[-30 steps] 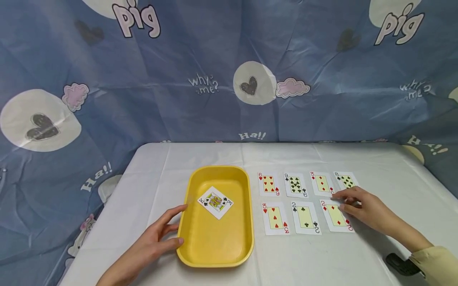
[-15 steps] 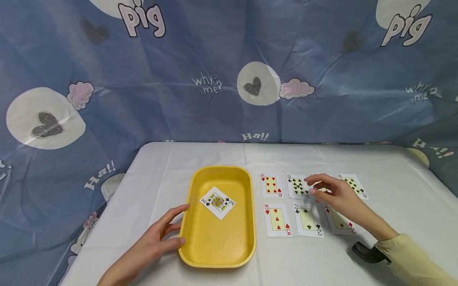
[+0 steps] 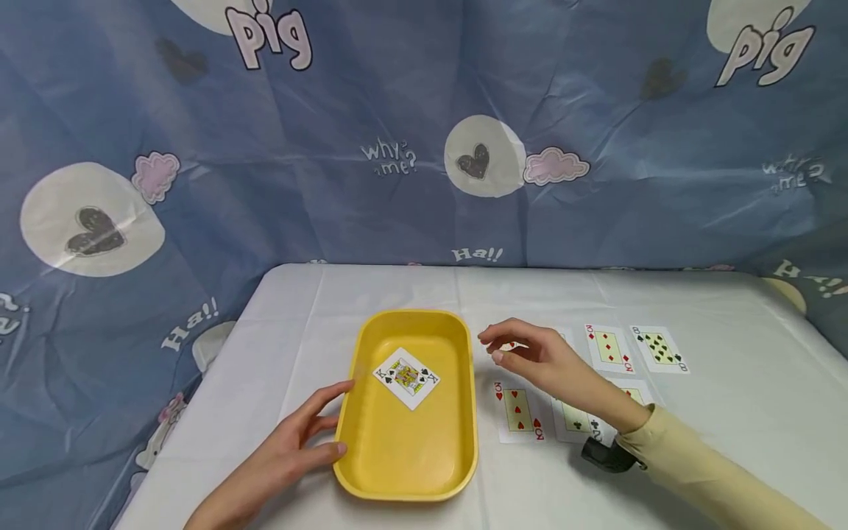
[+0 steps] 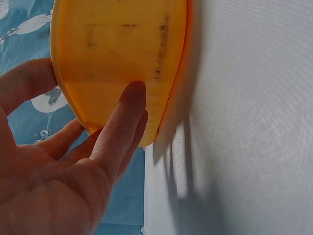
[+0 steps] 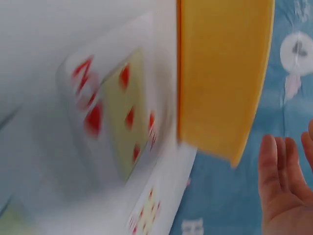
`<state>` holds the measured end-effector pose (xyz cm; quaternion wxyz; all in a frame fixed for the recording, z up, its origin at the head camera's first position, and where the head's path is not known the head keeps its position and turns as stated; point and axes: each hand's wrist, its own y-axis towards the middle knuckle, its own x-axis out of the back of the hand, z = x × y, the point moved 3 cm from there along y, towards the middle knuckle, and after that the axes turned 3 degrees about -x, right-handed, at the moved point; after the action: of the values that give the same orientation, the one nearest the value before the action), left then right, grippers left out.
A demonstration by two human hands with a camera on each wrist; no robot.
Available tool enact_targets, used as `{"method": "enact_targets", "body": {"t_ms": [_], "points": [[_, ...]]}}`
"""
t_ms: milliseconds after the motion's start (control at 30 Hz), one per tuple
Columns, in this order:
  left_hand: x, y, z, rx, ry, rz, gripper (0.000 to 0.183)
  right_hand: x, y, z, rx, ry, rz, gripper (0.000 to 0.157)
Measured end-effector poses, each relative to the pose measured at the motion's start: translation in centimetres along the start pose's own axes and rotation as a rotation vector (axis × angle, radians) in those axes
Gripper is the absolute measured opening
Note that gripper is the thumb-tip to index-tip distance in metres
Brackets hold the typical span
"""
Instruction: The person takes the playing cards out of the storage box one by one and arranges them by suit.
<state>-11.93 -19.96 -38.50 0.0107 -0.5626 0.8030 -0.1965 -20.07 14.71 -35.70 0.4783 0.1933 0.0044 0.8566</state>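
A yellow tray [image 3: 404, 471] holds a face-up king of spades [image 3: 406, 378]. At its left rim my left hand [image 3: 281, 456] grips the side; in the left wrist view, thumb and fingertips reach over the rim while other fingers rest on the outer wall. My right hand [image 3: 539, 361], fingers loosely bent and holding nothing, hovers just right of the tray. Beneath it the six of hearts [image 3: 509, 346] is mostly covered. In the right wrist view the three of hearts [image 5: 112, 117] lies beside the tray wall, blurred.
Two rows of face-up cards lie to the tray's right, among them a three of diamonds [image 3: 608, 348], an eight [image 3: 660, 350] and a two of clubs [image 3: 575, 421] partly under the right forearm. A blue printed cloth [image 3: 318, 199] hangs behind the white table [image 3: 530, 486].
My right hand has moved left, from beside the two of diamonds across the cards to the six of hearts near the tray. The left hand stays at the tray's rim.
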Motion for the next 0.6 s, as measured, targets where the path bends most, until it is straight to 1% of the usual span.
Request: {"method": "enact_targets", "body": {"t_ms": [100,200,367,500,600], "points": [[0.0,0.0,-0.1,0.000,-0.001,-0.002,0.070,-1.6,0.8,0.5,0.047,0.017,0.041,0.026],[0.0,0.0,-0.1,-0.002,0.003,-0.009,0.070,-2.9,1.7,0.8,0.068,0.004,0.084,0.028],[0.0,0.0,-0.1,-0.009,-0.007,-0.006,0.069,-4.5,3.5,0.9,0.072,-0.080,0.152,0.029],[0.1,-0.1,-0.1,-0.011,-0.005,-0.004,0.068,-5.5,5.4,1.0,0.093,-0.164,0.249,0.031],[0.2,-0.1,-0.2,-0.006,0.003,-0.002,0.069,-6.1,6.9,0.8,0.097,-0.189,0.338,0.032]]}}
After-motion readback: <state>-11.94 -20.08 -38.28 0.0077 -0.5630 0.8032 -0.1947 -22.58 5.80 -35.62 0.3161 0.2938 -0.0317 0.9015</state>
